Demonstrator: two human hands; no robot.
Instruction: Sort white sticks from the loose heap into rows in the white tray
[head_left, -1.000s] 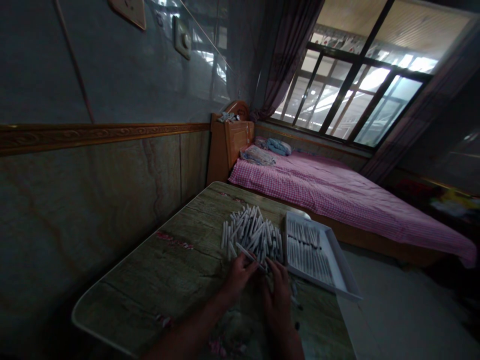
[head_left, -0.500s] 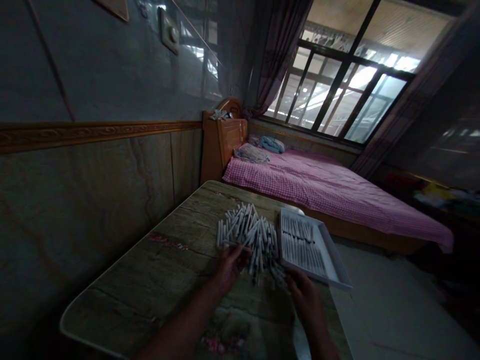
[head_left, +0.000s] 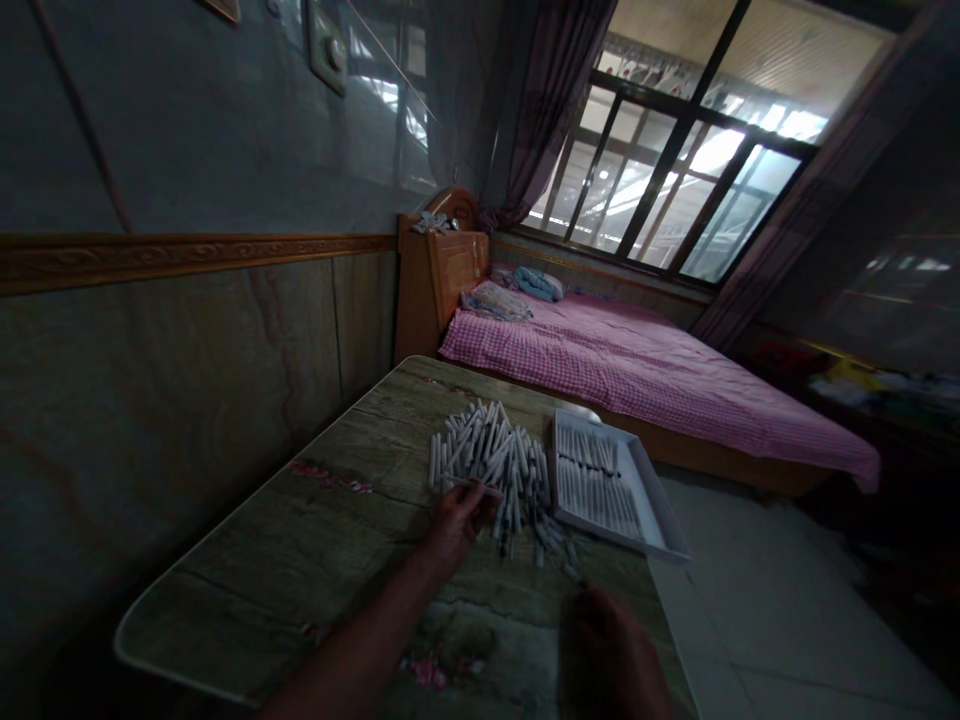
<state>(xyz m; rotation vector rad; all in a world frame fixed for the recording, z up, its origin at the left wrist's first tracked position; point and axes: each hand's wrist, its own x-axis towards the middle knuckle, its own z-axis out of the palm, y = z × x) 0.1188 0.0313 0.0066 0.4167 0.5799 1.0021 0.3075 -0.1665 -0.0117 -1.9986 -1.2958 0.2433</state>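
Observation:
My left hand [head_left: 454, 525] is closed in a pinch on a slim white pen [head_left: 472, 487], held level along the near edge of a loose pile of similar white pens [head_left: 491, 445] with dark ends. Nearer the table's front right, my right hand [head_left: 619, 640] is closed, its fingertips at a short pale piece with a dark end, which looks like a pen cap [head_left: 574, 573]. Several small pale caps [head_left: 553, 540] lie scattered between the pile and the tray. Right of the pile, a white tray [head_left: 666, 500] holds two rows of pens side by side.
The wood-patterned table [head_left: 300, 560] carries everything, its right edge just past my right hand. Behind it stands a bed [head_left: 637, 370] with a pink checked cover. A tiled wall [head_left: 187, 400] runs along the left, and tiled floor [head_left: 720, 570] shows at right.
My right hand has drawn back toward me from beside the tray's near corner, with the small piece at its fingertips. My left hand still pinches the pen, and the view has shifted slightly.

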